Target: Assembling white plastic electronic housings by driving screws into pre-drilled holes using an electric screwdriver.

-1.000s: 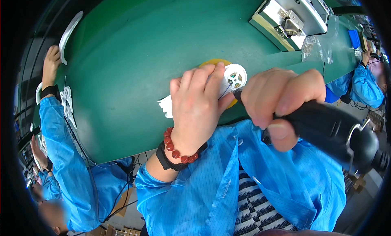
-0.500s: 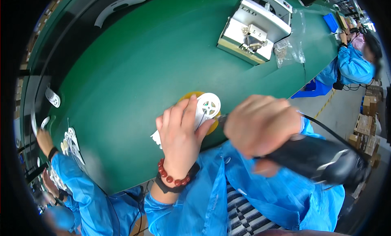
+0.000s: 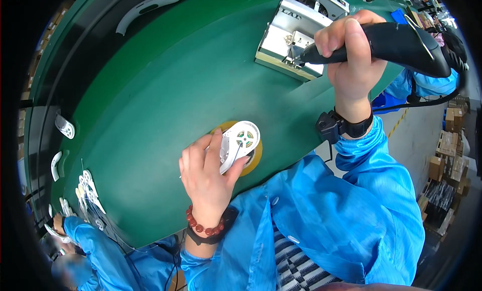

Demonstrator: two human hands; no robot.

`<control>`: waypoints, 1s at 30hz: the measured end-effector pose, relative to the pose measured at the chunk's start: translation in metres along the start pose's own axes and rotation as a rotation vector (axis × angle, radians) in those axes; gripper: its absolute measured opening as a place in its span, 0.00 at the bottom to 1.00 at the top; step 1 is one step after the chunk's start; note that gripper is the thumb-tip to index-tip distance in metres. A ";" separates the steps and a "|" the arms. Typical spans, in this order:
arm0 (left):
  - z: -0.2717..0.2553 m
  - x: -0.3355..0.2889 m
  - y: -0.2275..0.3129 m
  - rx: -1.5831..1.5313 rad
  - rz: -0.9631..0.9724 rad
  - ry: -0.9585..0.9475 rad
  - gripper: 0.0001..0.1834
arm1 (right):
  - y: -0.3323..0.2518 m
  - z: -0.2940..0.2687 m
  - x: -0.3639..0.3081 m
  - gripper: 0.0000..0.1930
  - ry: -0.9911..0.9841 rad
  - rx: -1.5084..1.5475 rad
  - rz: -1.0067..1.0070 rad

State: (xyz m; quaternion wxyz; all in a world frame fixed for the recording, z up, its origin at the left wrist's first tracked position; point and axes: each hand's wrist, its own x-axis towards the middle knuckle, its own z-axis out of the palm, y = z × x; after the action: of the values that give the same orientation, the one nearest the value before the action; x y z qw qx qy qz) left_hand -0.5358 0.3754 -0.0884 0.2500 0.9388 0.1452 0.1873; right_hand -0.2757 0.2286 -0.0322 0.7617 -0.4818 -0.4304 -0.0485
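Observation:
My left hand (image 3: 203,168) is closed around a white plastic housing (image 3: 226,149) with a round spoked end, steadying it by its sides. Beneath the housing lies a yellow ring (image 3: 256,160), like a roll of tape, on the green table. My right hand (image 3: 355,55) is wrapped around a black electric screwdriver (image 3: 401,42). Its front end points left, at the metal fixture on the front of a box-shaped screw feeder (image 3: 277,27). Whether the bit touches the fixture is too small to tell.
A cord (image 3: 422,104) trails from the screwdriver at the right. White housings with wires (image 3: 89,188) lie at the table's left, near a co-worker's blue sleeve (image 3: 100,240). A curved white part (image 3: 148,9) lies far left. Another person (image 3: 434,85) sits beyond a blue bin (image 3: 384,101).
My right hand has carried the screwdriver from beside the housing, away and up to the feeder. The housing has shifted slightly left with my left hand. The co-worker's hand at left has moved nearer.

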 end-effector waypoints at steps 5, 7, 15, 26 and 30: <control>-0.010 0.000 -0.001 -0.023 0.009 0.007 0.36 | -0.008 0.005 0.005 0.08 -0.015 -0.039 0.010; -0.012 -0.002 -0.002 -0.024 0.012 0.011 0.36 | -0.010 0.010 0.003 0.08 0.007 -0.058 0.006; -0.016 -0.005 -0.004 -0.030 0.022 0.030 0.36 | -0.011 0.014 0.001 0.09 -0.014 -0.038 -0.015; -0.013 -0.006 -0.006 -0.024 0.040 0.043 0.36 | -0.011 0.022 0.008 0.05 0.008 -0.098 0.098; 0.000 0.001 -0.002 -0.020 0.016 0.025 0.35 | 0.002 0.012 -0.005 0.04 0.016 -0.019 0.244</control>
State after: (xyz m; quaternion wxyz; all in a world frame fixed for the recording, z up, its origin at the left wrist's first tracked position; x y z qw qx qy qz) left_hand -0.5356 0.3773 -0.0895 0.2559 0.9350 0.1388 0.2026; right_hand -0.2857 0.2368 -0.0352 0.7608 -0.5373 -0.3621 0.0368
